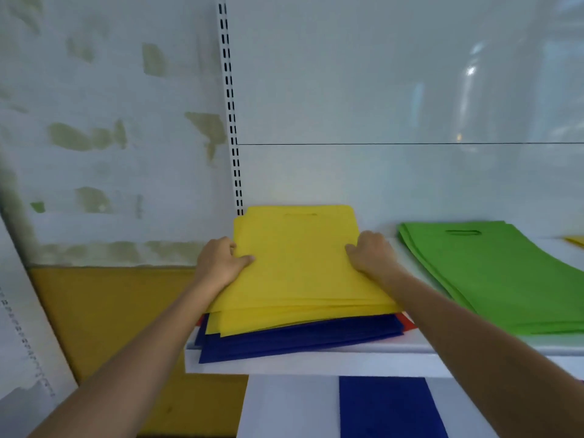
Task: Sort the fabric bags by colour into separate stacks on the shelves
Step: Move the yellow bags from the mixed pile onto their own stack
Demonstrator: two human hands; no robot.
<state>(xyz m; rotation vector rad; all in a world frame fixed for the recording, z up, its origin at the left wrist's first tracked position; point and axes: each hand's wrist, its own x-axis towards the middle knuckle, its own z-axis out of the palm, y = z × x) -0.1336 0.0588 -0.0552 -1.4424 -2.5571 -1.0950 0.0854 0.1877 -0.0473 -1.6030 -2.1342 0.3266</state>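
Note:
A stack of yellow fabric bags (300, 267) lies on the white shelf (316, 363), on top of several dark blue bags (294, 341). A red bag (406, 322) peeks out under the blue ones at the right. My left hand (221, 260) grips the left edge of the yellow stack, thumb on top. My right hand (371, 251) grips its right edge, fingers curled over the top. To the right lies a separate stack of green bags (493, 276).
A lower shelf holds a dark blue bag (388, 406). Another yellow bag's corner (575, 240) shows at the far right. A slotted shelf upright (230, 105) runs up the back panel. A patchy wall is on the left.

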